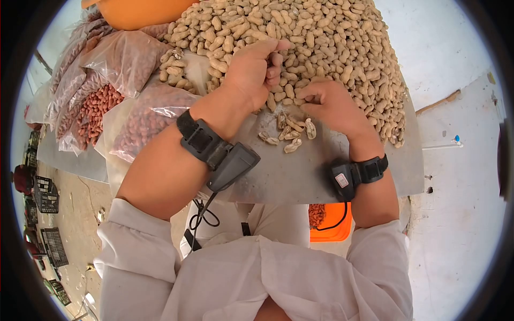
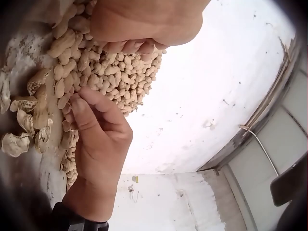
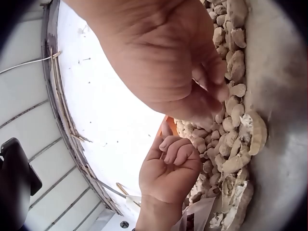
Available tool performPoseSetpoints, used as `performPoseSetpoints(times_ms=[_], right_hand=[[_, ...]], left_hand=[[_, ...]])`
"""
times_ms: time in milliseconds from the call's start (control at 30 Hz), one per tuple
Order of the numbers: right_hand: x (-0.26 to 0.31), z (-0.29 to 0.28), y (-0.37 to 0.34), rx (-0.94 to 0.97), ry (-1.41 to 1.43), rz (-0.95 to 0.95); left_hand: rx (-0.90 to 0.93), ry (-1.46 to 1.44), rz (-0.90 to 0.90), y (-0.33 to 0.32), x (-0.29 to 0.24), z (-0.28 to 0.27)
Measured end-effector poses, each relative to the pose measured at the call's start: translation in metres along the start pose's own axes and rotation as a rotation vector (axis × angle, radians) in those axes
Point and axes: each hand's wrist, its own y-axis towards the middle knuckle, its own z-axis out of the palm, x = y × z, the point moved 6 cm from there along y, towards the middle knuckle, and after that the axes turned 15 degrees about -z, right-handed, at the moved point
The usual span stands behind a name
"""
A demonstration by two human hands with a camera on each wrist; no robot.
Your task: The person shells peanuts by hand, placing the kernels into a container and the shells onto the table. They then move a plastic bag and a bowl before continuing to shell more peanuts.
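Observation:
Unshelled peanuts (image 1: 342, 48) lie heaped on a metal surface. My left hand (image 1: 251, 72) is over the heap's near edge; the right wrist view shows the same hand (image 3: 171, 168) with several fingers curled to the palm, the index finger straighter, and nothing visible in it. On the right, my other hand (image 1: 334, 109) has thumb and forefinger at a peanut on the heap's edge, and the left wrist view shows that hand (image 2: 98, 144) pinching there, the peanut mostly hidden. Broken shells (image 1: 292, 131) lie between and below the hands.
Clear bags of red kernels (image 1: 144, 120) lie at left, beneath an orange basin (image 1: 136, 13) at the top. An orange container (image 1: 334, 227) with red contents stands below the surface's near edge. Black crates (image 1: 53, 246) stand on the floor at far left. A white wall (image 1: 455, 187) is at right.

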Motion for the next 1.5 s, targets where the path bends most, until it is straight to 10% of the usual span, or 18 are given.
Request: performPoseSetpoints(times_ms=[333,433,533,733,1500], right_hand=[[-0.010,-0.007,0.000,-0.166,0.052,0.010],[-0.012,-0.015,-0.002,-0.404,0.576,0.236],[-0.024,-0.012,-0.001,-0.577,0.992,0.049],[-0.023,-0.004,0.002,-0.575,1.231,0.011],[0.011,-0.021,-0.004,-0.589,0.459,-0.026]], left_hand=[[0.078,0.132,-0.070,0.002,0.008,0.006],[0.127,0.183,-0.086,0.002,0.012,0.008],[0.126,0.302,-0.048,-0.002,0.014,0.015],[0.072,0.489,0.069,-0.009,0.012,0.022],[-0.006,0.696,0.299,-0.025,-0.002,0.034]])
